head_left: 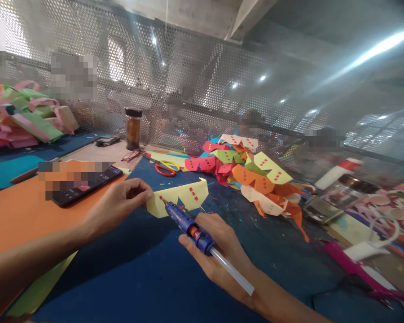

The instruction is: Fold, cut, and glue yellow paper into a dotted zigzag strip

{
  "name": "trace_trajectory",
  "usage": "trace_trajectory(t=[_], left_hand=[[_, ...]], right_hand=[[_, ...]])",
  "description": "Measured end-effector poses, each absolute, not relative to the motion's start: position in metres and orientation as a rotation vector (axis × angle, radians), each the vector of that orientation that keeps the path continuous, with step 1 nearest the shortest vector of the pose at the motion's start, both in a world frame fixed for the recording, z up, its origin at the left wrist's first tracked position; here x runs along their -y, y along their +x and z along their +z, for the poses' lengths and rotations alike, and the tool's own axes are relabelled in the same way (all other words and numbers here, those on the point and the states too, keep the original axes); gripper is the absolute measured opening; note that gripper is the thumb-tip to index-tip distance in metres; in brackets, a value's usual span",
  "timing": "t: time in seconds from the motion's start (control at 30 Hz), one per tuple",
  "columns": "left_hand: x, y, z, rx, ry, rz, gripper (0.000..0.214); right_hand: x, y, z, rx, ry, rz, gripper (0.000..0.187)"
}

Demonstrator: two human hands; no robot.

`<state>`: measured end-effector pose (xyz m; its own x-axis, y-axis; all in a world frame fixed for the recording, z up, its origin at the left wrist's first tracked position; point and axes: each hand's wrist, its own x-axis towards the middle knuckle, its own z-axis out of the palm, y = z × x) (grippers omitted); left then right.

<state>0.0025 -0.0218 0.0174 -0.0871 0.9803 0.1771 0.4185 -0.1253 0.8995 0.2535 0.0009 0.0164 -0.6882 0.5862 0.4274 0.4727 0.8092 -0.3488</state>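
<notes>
At frame centre, my left grip [129,196] pinches the yellow paper [186,190] by its edge, seemingly to steady it, while my right grip [222,235] clamps the glue gun [183,220], nozzle [167,206] beside a red dot [160,198], likely for aim.

Flat, dark blue table top [121,278], dotted with tiny bright paper scraps [170,183]. At nine o'clock, a big orange paper sheet [16,224]. At ten, a heap of pink and green paper boxes [37,123]. At eleven, scissors with round red and yellow handles [164,173]. At two, a messy pile of bright paper eye masks [252,177]. At four, a pink and white plastic tool [365,273].
</notes>
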Motion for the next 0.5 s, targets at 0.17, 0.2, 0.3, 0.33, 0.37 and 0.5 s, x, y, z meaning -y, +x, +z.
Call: trace_trajectory(t=[0.17, 0.2, 0.3, 0.33, 0.37, 0.5], left_hand=[[0.0211, 0.0034, 0.0198, -1.551, 1.604, 1.197, 0.03], [0.0211, 0.0037, 0.0205, -1.554, 1.608, 1.2, 0.03], [0.0217, 0.004, 0.0216, -1.554, 1.613, 1.214, 0.029], [0.022, 0.004, 0.0216, -1.553, 1.615, 1.215, 0.029], [0.0222, 0.0039, 0.0215, -1.55, 1.616, 1.214, 0.029], [0.0226, 0.0038, 0.0204, -1.554, 1.615, 1.194, 0.028]], right_hand=[[-0.0003, 0.2532, 0.0168, 2.489, -0.798, 0.255, 0.028], [-0.0003, 0.2533, 0.0163, 2.491, -0.807, 0.249, 0.028], [-0.0005, 0.2542, 0.0146, 2.488, -0.822, 0.237, 0.028], [-0.0006, 0.2545, 0.014, 2.485, -0.824, 0.233, 0.029], [-0.0007, 0.2548, 0.0136, 2.486, -0.826, 0.229, 0.028], [-0.0011, 0.2556, 0.0128, 2.513, -0.835, 0.228, 0.026]])
